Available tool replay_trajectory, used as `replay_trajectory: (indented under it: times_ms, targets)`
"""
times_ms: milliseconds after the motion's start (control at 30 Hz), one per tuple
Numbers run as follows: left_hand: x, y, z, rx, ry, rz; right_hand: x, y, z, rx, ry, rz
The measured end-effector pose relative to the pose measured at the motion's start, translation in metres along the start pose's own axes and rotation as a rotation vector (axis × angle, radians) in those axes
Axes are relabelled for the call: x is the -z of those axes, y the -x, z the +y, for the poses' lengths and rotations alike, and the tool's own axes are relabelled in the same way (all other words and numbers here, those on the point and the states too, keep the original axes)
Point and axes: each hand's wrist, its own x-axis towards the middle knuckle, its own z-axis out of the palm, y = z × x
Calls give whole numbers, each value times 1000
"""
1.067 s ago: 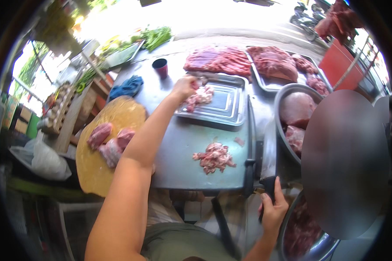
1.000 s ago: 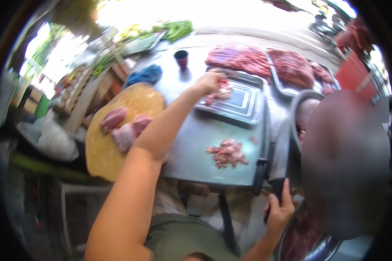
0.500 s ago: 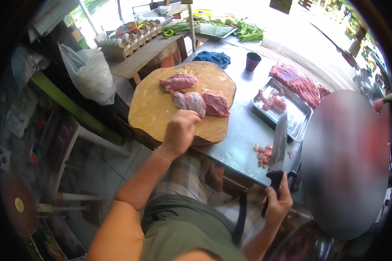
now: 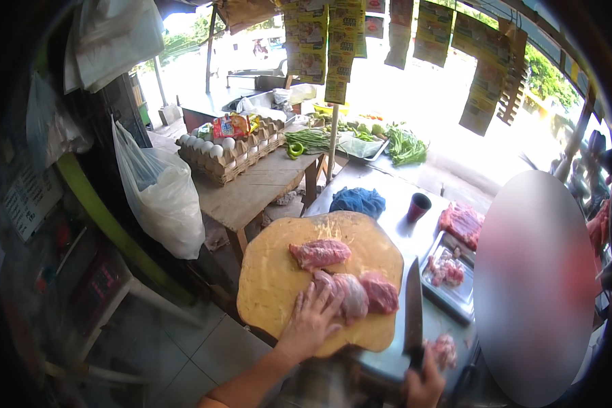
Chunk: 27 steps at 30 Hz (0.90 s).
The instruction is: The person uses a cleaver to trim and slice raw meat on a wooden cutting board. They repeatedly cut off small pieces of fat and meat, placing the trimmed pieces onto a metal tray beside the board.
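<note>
On a thick wooden chopping board [image 4: 272,255] lie several pieces of raw meat. My left hand [image 4: 314,316] rests with its fingers spread on the pale middle piece of meat [image 4: 350,297] and the board beside it. A darker red piece [image 4: 379,292] touches that one on the right, and another piece [image 4: 321,253] lies a little farther back. Off the board's right side, my right hand [image 4: 425,384] is closed around the black handle of a large kitchen knife [image 4: 413,306], its blade pointing up and away from me.
The metal table [image 4: 398,340] carries meat scraps [image 4: 443,351], a steel tray [image 4: 459,299] with trimmings, a meat slab [image 4: 462,224], a dark cup [image 4: 419,207] and a blue cloth [image 4: 358,202]. Egg trays [image 4: 234,160] stand on a wooden bench [image 4: 238,197]; a white bag [image 4: 163,197] hangs at left.
The view has tilted up, showing hanging packets and more of the street. My left hand has gone from closed fingers at the meat to spread flat on it. The knife stays in my right hand.
</note>
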Motion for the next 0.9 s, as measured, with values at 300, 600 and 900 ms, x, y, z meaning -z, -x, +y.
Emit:
replay_trajectory:
  times_ms: [300,600,900]
  targets:
    - [6,-4,-3,35,88,-59,-28,-25,-27,185,88,79]
    - [-4,-5,-3,27,2,10,-30,15,-19,134,-5,-136]
    - [-11,-3,6,64,-107,44,15,66,-31,182,-126,-271]
